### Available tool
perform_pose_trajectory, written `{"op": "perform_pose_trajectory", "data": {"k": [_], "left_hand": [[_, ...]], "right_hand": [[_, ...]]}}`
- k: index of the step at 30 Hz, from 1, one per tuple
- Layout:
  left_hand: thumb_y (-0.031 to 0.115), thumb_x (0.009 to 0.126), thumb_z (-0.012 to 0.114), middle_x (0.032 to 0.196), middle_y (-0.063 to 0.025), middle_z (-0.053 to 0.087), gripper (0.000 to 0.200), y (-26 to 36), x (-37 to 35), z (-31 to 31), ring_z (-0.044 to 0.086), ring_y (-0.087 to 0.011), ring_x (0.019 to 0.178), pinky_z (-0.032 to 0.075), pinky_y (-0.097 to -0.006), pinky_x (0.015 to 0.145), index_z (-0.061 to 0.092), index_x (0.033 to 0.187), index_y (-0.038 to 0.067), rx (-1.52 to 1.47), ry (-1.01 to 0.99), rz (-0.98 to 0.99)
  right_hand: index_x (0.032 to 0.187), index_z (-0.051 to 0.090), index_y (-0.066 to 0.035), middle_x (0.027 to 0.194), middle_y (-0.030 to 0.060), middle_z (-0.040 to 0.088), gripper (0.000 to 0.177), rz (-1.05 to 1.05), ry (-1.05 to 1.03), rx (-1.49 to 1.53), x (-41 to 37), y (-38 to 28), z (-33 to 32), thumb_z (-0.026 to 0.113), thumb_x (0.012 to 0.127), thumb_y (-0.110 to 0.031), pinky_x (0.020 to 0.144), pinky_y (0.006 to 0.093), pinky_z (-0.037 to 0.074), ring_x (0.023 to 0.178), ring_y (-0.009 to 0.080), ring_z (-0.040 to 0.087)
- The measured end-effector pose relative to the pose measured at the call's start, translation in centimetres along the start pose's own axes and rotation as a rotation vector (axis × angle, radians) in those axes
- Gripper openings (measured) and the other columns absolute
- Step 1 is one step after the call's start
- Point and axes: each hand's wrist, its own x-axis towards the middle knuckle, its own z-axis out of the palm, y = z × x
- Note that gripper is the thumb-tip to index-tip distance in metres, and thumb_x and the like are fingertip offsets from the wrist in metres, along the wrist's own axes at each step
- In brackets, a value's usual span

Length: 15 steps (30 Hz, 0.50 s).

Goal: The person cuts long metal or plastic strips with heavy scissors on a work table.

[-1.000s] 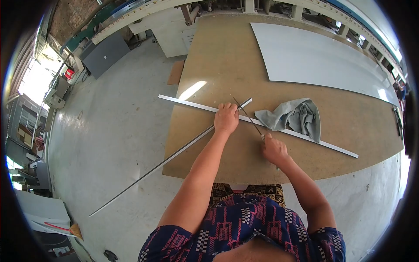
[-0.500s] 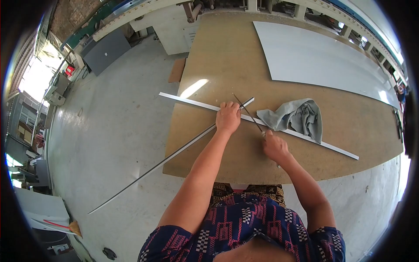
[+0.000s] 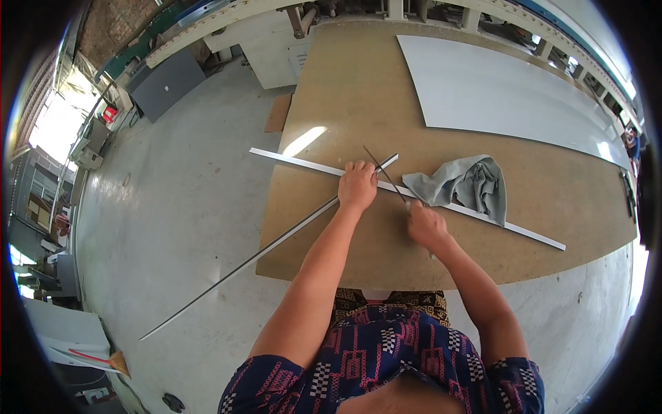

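Note:
My left hand (image 3: 358, 186) is closed around a long thin metal strip (image 3: 276, 243) near its upper end, where it crosses over a white bar (image 3: 305, 163) lying on the brown table (image 3: 358, 255). In my right hand (image 3: 426, 225) is the handle of a thin dark tool (image 3: 386, 174), perhaps a file. Its blade points up and to the left and crosses the strip just right of my left hand. A crumpled grey cloth (image 3: 476, 183) rests over the white bar, to the right of my hands.
A large white panel (image 3: 503, 90) lies on the far right of the table. Dark tools (image 3: 627, 193) sit at the right edge. Beyond the table stands a machine frame (image 3: 303, 21). The strip's lower end extends past the table's left edge over the floor (image 3: 172, 221).
My right hand has moved slightly up and to the left, with the thin tool sliding further across the strip. My left hand keeps its hold.

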Motion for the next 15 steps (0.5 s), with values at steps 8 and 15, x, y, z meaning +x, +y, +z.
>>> {"op": "perform_pose_trajectory", "data": {"k": [8, 15], "left_hand": [[0.021, 0.081, 0.057, 0.09, -0.0065, 0.055, 0.013, 0.1, 0.0, 0.1, 0.051, -0.0283, 0.092, 0.049, -0.0409, 0.073, 0.054, 0.085, 0.009, 0.023, 0.01, 0.012], [0.021, 0.081, 0.057, 0.09, -0.0066, 0.055, 0.013, 0.0, 0.1, 0.1, 0.052, -0.0285, 0.091, 0.049, -0.041, 0.073, 0.054, 0.085, 0.009, 0.007, 0.023, 0.026]], "right_hand": [[0.098, 0.05, 0.0, 0.093, 0.0245, 0.063, 0.021, 0.008, 0.044, 0.031, 2.4, -1.2, 0.0, 0.047, 0.082, -0.014, 0.08, 0.0469, 0.047, 0.09, 0.041, 0.061], [0.098, 0.05, 0.001, 0.092, 0.0258, 0.063, 0.022, -0.003, 0.051, 0.035, 2.7, -1.2, 0.7, 0.046, 0.082, -0.015, 0.08, 0.0467, 0.047, 0.091, 0.0403, 0.061]]}}
